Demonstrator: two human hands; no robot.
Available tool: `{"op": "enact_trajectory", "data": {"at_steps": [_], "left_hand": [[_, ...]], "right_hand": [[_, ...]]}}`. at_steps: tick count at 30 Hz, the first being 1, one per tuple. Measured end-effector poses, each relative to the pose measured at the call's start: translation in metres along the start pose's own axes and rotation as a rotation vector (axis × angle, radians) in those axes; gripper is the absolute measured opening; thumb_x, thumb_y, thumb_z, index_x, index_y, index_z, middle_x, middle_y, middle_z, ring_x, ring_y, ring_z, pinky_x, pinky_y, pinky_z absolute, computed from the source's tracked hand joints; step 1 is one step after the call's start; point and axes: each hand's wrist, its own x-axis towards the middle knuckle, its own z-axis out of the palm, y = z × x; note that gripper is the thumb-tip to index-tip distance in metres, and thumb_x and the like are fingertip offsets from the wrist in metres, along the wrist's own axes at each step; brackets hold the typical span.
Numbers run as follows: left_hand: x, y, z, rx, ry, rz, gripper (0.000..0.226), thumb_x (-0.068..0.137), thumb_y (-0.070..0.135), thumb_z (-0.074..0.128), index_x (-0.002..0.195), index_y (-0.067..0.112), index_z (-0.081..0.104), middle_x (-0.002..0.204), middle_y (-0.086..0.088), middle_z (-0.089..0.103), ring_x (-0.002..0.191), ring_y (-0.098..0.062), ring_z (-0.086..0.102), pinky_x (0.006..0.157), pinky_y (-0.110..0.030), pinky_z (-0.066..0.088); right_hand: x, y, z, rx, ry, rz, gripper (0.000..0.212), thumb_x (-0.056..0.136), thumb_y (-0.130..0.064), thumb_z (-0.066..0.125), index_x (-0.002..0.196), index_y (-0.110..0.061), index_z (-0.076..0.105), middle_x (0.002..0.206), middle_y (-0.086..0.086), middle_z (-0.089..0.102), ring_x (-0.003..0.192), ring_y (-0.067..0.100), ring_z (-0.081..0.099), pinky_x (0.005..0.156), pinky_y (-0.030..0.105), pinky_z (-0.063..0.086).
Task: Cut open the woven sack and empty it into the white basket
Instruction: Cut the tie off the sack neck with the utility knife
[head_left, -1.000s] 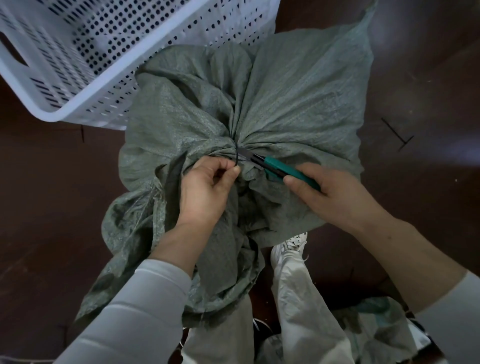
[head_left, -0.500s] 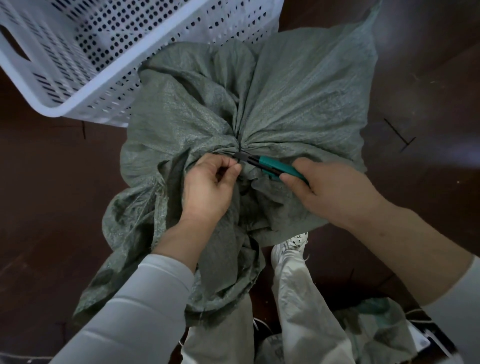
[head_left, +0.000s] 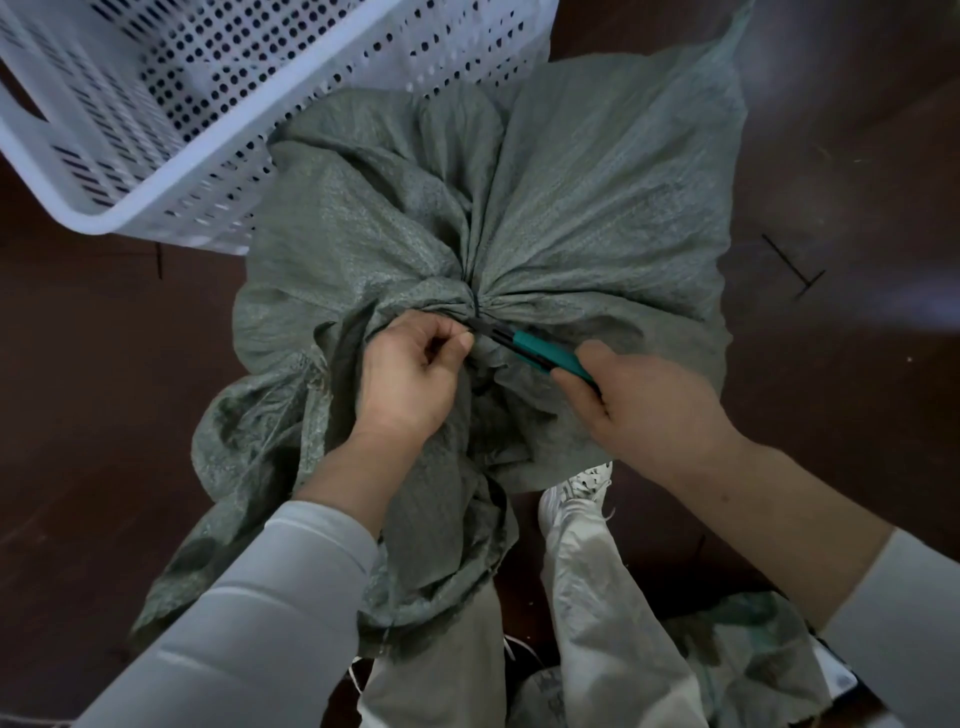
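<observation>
Head view. One woven sack (head_left: 571, 208), grey-green, fills the middle of the frame. Its cloth is gathered into a single bunched neck at the centre, bound by one dark tie (head_left: 474, 306), and loose folds trail down toward 7 o'clock.

One white basket (head_left: 104, 223), perforated all over, sits at 10 to 11 o'clock from the neck. Its near wall is overlapped by the sack's upper edge.

Two hands are at work, each coming out of a pale sleeve. The left hand (head_left: 410, 379) comes in from 7 o'clock. Its fingers are curled in, with thumb and forefinger pinched together on the gathered cloth just below the tie. The right hand (head_left: 654, 405) comes in from 4 o'clock, its fingers wrapped round the teal handles of one cutter (head_left: 545, 353). The cutter's dark nose reaches the neck right beside the left thumb. Whether the blades are apart or closed cannot be made out.

One white shoe (head_left: 576, 493) shows at 5 o'clock under the sack's lower edge, with a pale trouser leg (head_left: 602, 597) below it. One more crumpled bag (head_left: 753, 660), greenish and whitish, lies at 5 o'clock near the bottom edge; its printing is too blurred to read.

On the dark brown floor (head_left: 857, 415) at 3 o'clock lie two thin dark strips (head_left: 795, 270), crossed in a T.
</observation>
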Motion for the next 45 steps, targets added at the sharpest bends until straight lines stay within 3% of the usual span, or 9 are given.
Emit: {"op": "enact_trajectory", "data": {"at_steps": [6, 10, 15, 18, 21, 27, 38, 42, 45], "left_hand": [[-0.015, 0.026, 0.015, 0.123, -0.125, 0.315, 0.017, 0.081, 0.018, 0.060, 0.085, 0.005, 0.070, 0.083, 0.004, 0.057, 0.075, -0.005, 0.052, 0.074, -0.011, 0.041], [-0.011, 0.019, 0.003, -0.048, -0.005, 0.108, 0.012, 0.083, 0.030, 0.057, 0.084, 0.020, 0.065, 0.082, -0.001, 0.062, 0.076, -0.013, 0.058, 0.080, -0.027, 0.049], [-0.014, 0.008, -0.014, -0.293, 0.040, -0.082, 0.020, 0.091, 0.006, 0.057, 0.077, 0.021, 0.057, 0.065, 0.006, 0.063, 0.056, 0.002, 0.061, 0.067, -0.016, 0.054], [-0.016, 0.016, -0.011, -0.448, 0.028, -0.141, 0.018, 0.092, 0.000, 0.053, 0.080, 0.013, 0.058, 0.073, -0.005, 0.062, 0.056, 0.001, 0.063, 0.062, -0.013, 0.055], [-0.015, 0.023, -0.017, -0.557, 0.054, -0.188, 0.015, 0.092, 0.001, 0.053, 0.081, 0.009, 0.059, 0.068, -0.004, 0.065, 0.051, -0.002, 0.062, 0.055, -0.014, 0.054], [-0.019, 0.050, -0.035, -0.714, 0.050, -0.237, 0.013, 0.092, 0.004, 0.054, 0.081, 0.006, 0.061, 0.062, 0.000, 0.067, 0.050, -0.004, 0.061, 0.052, -0.014, 0.053], [-0.017, 0.117, -0.054, -0.842, 0.053, -0.246, 0.009, 0.093, -0.001, 0.051, 0.089, 0.003, 0.058, 0.073, -0.010, 0.059, 0.048, -0.003, 0.060, 0.057, -0.012, 0.054], [-0.022, 0.147, -0.028, -0.686, -0.035, -0.275, 0.022, 0.094, 0.011, 0.053, 0.112, -0.001, 0.057, 0.086, -0.009, 0.061, 0.075, -0.014, 0.061, 0.061, -0.012, 0.054], [-0.034, 0.173, -0.003, -0.447, -0.159, -0.263, 0.027, 0.092, 0.023, 0.057, 0.110, 0.002, 0.062, 0.099, -0.007, 0.062, 0.095, -0.020, 0.060, 0.083, -0.026, 0.052]], "right_hand": [[0.018, -0.003, 0.018, -0.012, 0.001, 0.034, 0.038, 0.096, -0.045, 0.033, 0.107, -0.012, 0.049, 0.092, 0.009, 0.065, 0.086, 0.030, 0.063, 0.056, 0.029, 0.031], [0.011, 0.009, 0.018, 0.143, 0.034, 0.138, 0.033, 0.094, -0.047, 0.039, 0.088, -0.016, 0.048, 0.075, 0.005, 0.057, 0.076, 0.030, 0.059, 0.058, 0.031, 0.034], [-0.009, 0.018, 0.022, 0.948, 0.055, 0.444, 0.032, 0.087, -0.036, 0.060, 0.066, -0.013, 0.051, 0.050, 0.002, 0.052, 0.041, 0.015, 0.050, 0.049, 0.032, 0.045], [0.006, 0.001, 0.029, 1.249, 0.031, 0.474, 0.011, 0.085, -0.017, 0.067, 0.081, -0.012, 0.058, 0.058, 0.001, 0.055, 0.045, 0.011, 0.053, 0.045, 0.024, 0.045], [0.021, -0.022, 0.026, 1.456, 0.036, 0.457, 0.016, 0.081, -0.005, 0.068, 0.087, -0.015, 0.057, 0.074, 0.003, 0.062, 0.057, 0.006, 0.062, 0.047, 0.020, 0.050], [0.019, -0.052, 0.000, 1.540, 0.174, 0.274, 0.027, 0.070, 0.006, 0.075, 0.083, -0.013, 0.061, 0.081, 0.000, 0.067, 0.070, 0.001, 0.064, 0.066, 0.012, 0.054], [-0.022, -0.029, -0.074, 1.540, 0.279, 0.469, 0.020, 0.076, 0.000, 0.073, 0.082, -0.016, 0.061, 0.072, 0.004, 0.067, 0.057, 0.006, 0.068, 0.047, 0.019, 0.052], [-0.047, -0.003, -0.089, 1.586, 0.538, 0.639, 0.020, 0.075, 0.003, 0.073, 0.078, -0.013, 0.062, 0.058, 0.003, 0.062, 0.045, 0.007, 0.060, 0.043, 0.020, 0.052], [-0.066, 0.024, -0.093, 1.667, 0.660, 0.770, 0.019, 0.077, 0.003, 0.070, 0.079, -0.013, 0.061, 0.069, 0.009, 0.064, 0.050, 0.009, 0.063, 0.047, 0.021, 0.053]]}}
